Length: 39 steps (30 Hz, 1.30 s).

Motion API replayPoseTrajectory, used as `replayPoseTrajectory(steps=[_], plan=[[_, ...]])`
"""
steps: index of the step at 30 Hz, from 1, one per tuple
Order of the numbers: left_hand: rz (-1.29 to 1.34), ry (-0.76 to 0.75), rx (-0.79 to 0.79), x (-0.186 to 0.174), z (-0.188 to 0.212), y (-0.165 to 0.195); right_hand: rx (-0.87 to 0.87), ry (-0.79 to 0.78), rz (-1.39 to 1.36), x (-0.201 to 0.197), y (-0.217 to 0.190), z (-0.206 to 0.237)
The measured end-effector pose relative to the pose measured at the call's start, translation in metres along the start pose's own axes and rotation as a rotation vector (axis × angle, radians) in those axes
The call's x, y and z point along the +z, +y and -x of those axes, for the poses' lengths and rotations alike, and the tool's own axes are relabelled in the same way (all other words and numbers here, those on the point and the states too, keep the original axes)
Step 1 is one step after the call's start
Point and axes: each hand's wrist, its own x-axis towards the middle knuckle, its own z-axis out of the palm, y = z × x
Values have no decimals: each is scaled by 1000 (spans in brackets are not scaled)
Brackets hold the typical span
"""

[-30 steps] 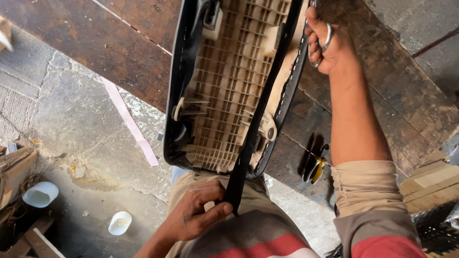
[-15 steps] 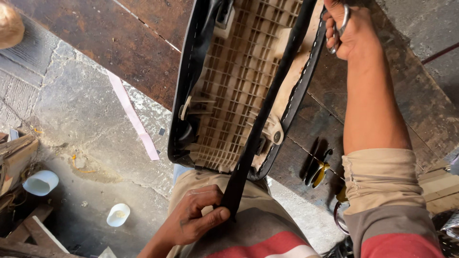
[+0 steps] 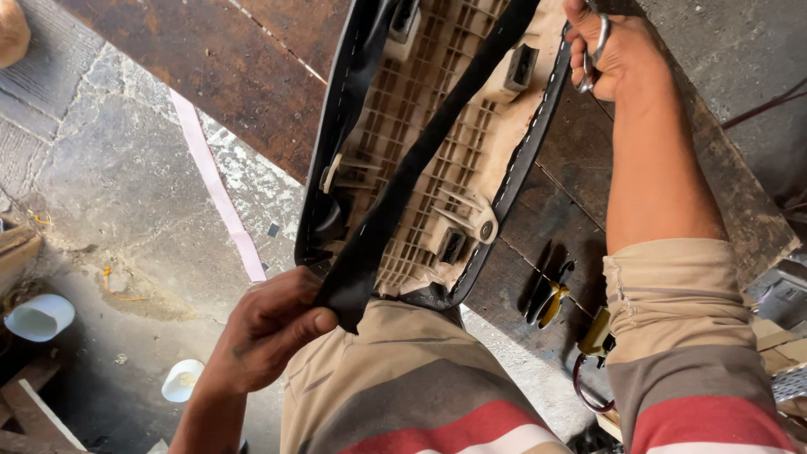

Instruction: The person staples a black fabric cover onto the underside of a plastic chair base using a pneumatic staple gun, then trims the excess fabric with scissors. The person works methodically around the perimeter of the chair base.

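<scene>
An upturned seat base, beige ribbed plastic with a black cover wrapped around its edge, rests against my chest and the wooden bench. A long black strip runs diagonally across its underside. My left hand pinches the strip's lower end near my stomach. My right hand is up at the seat's right edge, with metal scissors looped on its fingers; the strip's far end runs out of view at the top.
Pliers with yellow and black handles lie on the dark wooden bench. A pink strip lies on the concrete floor. Two small white cups stand at lower left. Wooden scraps sit at the left edge.
The view has shifted left and closer. My left hand has pulled the strip taut and lower. My right hand stays at the seat's right edge with the scissors.
</scene>
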Motion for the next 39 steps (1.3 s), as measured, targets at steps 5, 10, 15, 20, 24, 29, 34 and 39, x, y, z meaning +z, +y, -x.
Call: replayPoseTrajectory(steps=[5, 10, 15, 20, 24, 29, 34, 39], plan=[[-15, -86, -80, 12, 1, -10, 3, 22, -108, 1, -4, -4], [-88, -72, -26, 21, 5, -15, 36, 24, -116, 3, -15, -14], [-24, -73, -134, 24, 8, -21, 72, -77, -89, -1, -23, -13], [58, -35, -356, 30, 8, -35, 75, -57, -14, -1, -28, -8], [253, -43, -267, 25, 9, -46, 146, -18, -4, -3, -33, -11], [358, 11, -92, 7, 17, -60, 80, -87, 107, -10, -24, -1], [166, 481, -124, -35, 5, -79, -87, -238, 45, -23, 27, 61], [-128, 848, 21, -92, -30, -93, -387, -113, -44, -32, 105, 132]])
